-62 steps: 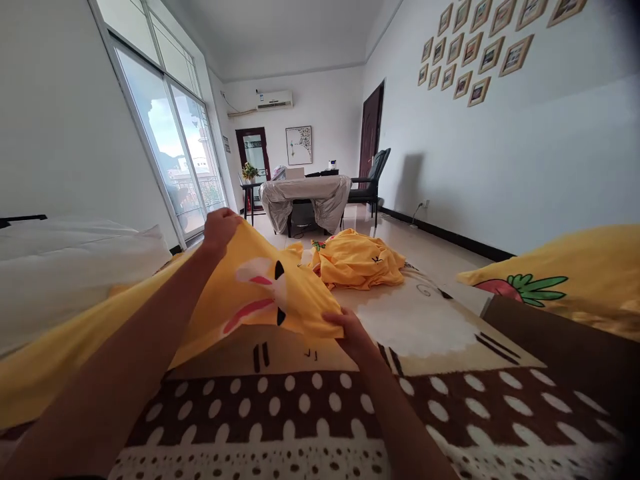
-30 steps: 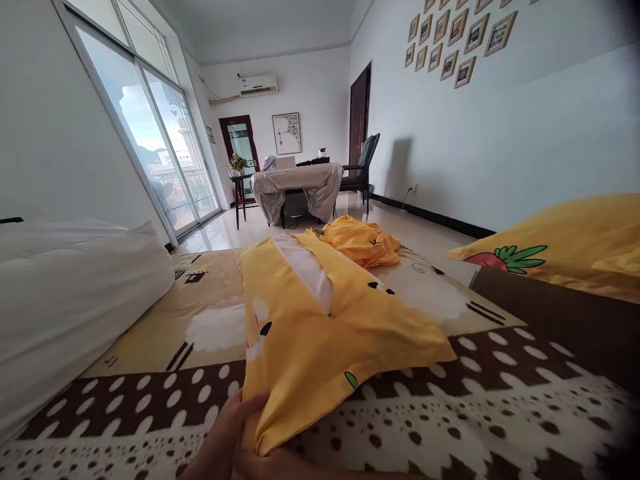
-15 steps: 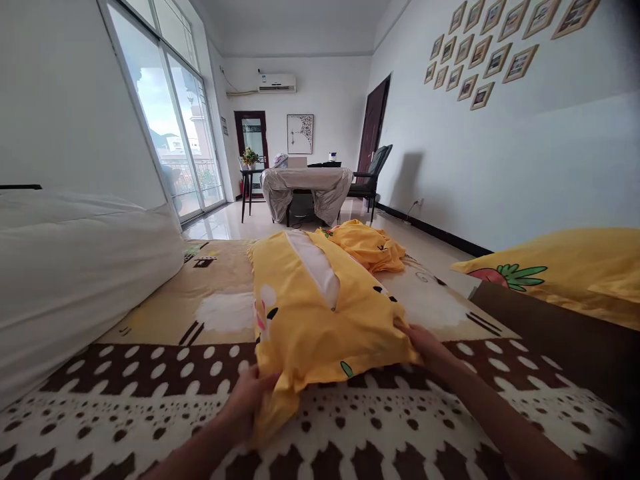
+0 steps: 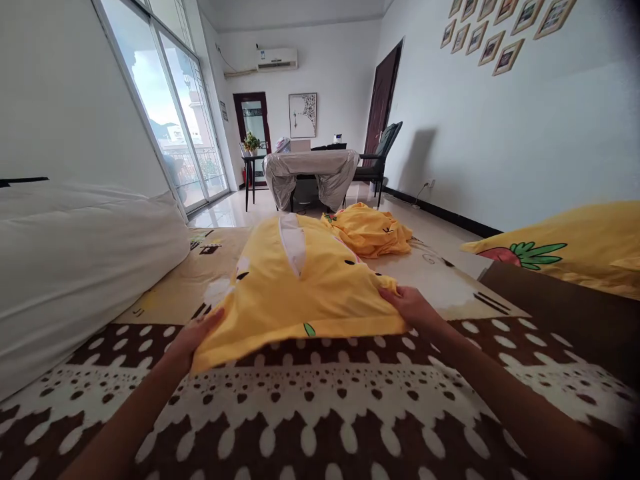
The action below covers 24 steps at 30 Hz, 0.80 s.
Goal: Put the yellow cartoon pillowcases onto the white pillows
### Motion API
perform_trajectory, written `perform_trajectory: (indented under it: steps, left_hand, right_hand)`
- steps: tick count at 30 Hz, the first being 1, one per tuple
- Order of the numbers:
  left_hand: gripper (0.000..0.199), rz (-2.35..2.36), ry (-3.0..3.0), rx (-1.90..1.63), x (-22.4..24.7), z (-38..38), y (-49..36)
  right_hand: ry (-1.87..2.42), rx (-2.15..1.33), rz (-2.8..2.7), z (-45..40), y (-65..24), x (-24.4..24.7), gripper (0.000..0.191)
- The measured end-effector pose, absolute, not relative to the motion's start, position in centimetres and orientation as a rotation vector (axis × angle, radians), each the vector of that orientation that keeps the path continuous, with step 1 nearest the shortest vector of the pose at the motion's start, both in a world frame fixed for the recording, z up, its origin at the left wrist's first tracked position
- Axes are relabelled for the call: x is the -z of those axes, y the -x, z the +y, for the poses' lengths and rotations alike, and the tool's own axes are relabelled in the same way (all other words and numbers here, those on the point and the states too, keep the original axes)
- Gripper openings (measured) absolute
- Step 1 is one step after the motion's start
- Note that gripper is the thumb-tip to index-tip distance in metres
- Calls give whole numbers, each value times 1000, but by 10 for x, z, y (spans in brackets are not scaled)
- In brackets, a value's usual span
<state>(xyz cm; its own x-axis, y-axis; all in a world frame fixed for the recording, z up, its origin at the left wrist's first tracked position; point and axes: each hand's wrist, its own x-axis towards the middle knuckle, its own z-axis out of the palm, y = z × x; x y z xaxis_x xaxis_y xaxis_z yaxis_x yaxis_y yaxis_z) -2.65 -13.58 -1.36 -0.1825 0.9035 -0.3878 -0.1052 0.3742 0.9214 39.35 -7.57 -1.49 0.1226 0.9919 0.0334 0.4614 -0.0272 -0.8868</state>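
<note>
Yellow pillow (image 4: 300, 300) between left hand (image 4: 194, 335) and right hand (image 4: 411, 307); both gripping opposite sides

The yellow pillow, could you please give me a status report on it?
Left hand and right hand gripping the yellow pillow near its front corners. Slit on top showing white. Crumpled yellow cloth beyond, to the right; neither hand visibly blocked.

Pillowcase (image 4: 300, 310) yellow, black-and-green prints; blanket (image 4: 335, 387) brown, cream, white-spotted.
</note>
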Motion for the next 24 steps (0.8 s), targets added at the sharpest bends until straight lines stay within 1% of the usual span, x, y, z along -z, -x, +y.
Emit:
perform_trajectory:
  steps: [2,4,8,10,12,14,16,18,21,23,24]
  left_hand:
    - [45,1465,-732,-1020,42,-155,35]
    - [46,1493,-805,-1039,57,-166,48]
    - [41,1463,-792,-984,64,-164,59]
    - [40,1425,-703,-928,60,-152,47]
    - [34,1392,-673,-942,55,-137,24]
    - [30,1363,-676,-1066,50,-123,0]
    - [31,1350,-644,-1188,47,-115,-13]
    - [32,1389,-607,-1227,45,-115,-10]
    - [31,1504,-666,-1078,49,-121,17]
    - [33,1625,-871,-871,54,-125,37]
    - [34,1729,-1036,-758,55,-127,45]
  right_hand:
    - [1700,-973,-1435,-89,-401,39,39]
    - [1750,-1121,-1417,-96,-414,52,39]
    - [1676,-1458,-1253,-91,-426,53,35]
    - [1608,-1544,-1173,-84,-412,50,33]
    - [1555,-1482,-1210,-79,-389,50,31]
    - [1515,-1258,-1341,-75,-366,53,28]
    - [1525,-977,-1442,-74,-357,57,24]
    - [1593,-834,-1465,-74,-366,63,24]
    - [1669,-870,-1511,-74,-399,73,30]
    - [1711,-892,-1671,-74,-418,76,31]
    - [1745,-832,-1768,-74,-424,75,31]
